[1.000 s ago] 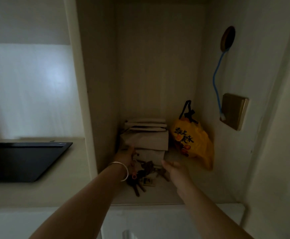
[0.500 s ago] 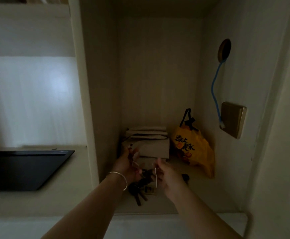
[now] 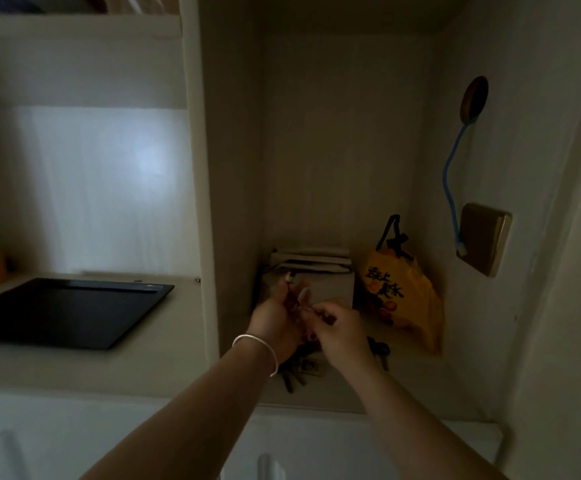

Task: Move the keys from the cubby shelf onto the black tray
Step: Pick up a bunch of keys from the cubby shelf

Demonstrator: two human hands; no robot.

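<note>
A dark bunch of keys (image 3: 297, 370) lies on the floor of the cubby shelf (image 3: 344, 393), partly hidden under my hands. More dark keys (image 3: 379, 349) show just right of my right wrist. My left hand (image 3: 277, 318), with a white bracelet on the wrist, is raised over the bunch, fingers curled around a few keys. My right hand (image 3: 339, 332) meets it and pinches a thin light key or ring between the two hands. The black tray (image 3: 64, 311) lies flat on the counter to the left, outside the cubby.
A stack of brown paper bags (image 3: 316, 271) stands at the cubby's back. A yellow plastic bag (image 3: 403, 299) leans at the back right. A blue cable (image 3: 450, 181) runs to a brass wall plate (image 3: 483, 242). The cubby's left divider (image 3: 202, 202) separates shelf and tray.
Both hands have risen off the shelf floor and come together, now holding some keys between them. The camera has tilted down slightly.
</note>
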